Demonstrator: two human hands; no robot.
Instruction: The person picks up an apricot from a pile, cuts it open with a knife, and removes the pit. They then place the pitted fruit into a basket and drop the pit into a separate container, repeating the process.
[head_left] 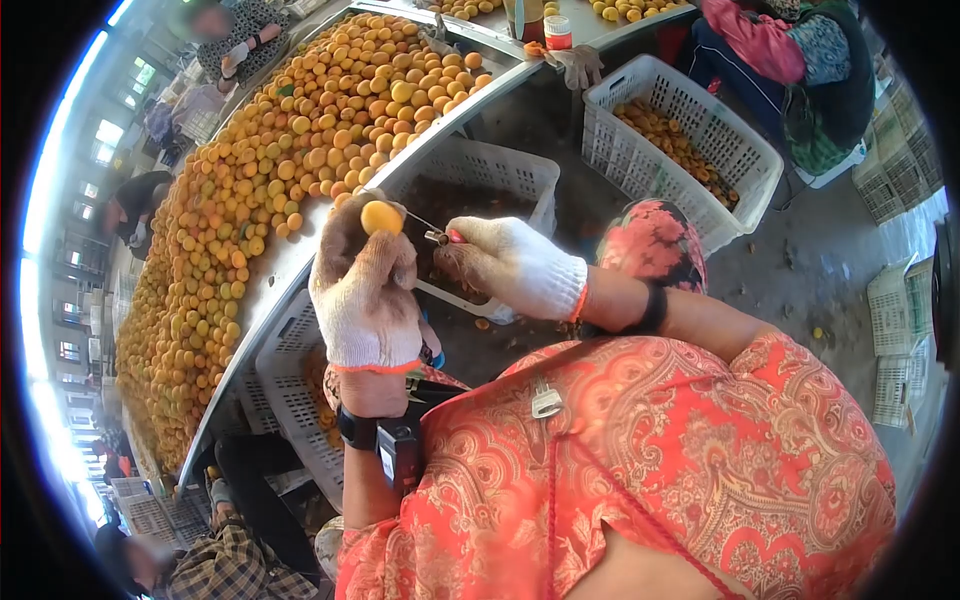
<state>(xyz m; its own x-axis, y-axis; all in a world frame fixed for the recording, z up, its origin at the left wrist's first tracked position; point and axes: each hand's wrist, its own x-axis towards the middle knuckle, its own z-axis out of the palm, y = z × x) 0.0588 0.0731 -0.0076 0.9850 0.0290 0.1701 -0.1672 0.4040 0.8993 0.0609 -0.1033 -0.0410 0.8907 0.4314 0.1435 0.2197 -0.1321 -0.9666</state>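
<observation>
My left hand (366,285), in a soiled white knit glove, is closed around a yellow-orange apricot (381,217) near the table's edge. The fruit shows between thumb and fingers. Just to the right, my right hand (515,265), gloved the same way, grips a small thin metal tool (432,236) with a bit of red at the handle. The tool's thin end points toward the apricot, close to its right side; most of the handle is hidden in my fingers. Below both hands stands a white crate (540,185) with dark scraps inside.
A metal table (290,250) on my left carries a large heap of apricots (290,140). To the right, another white crate (745,150) holds cut fruit. Part of a crate (285,370) shows under the table. A spare glove (578,68) lies at the table corner. Several people sit around.
</observation>
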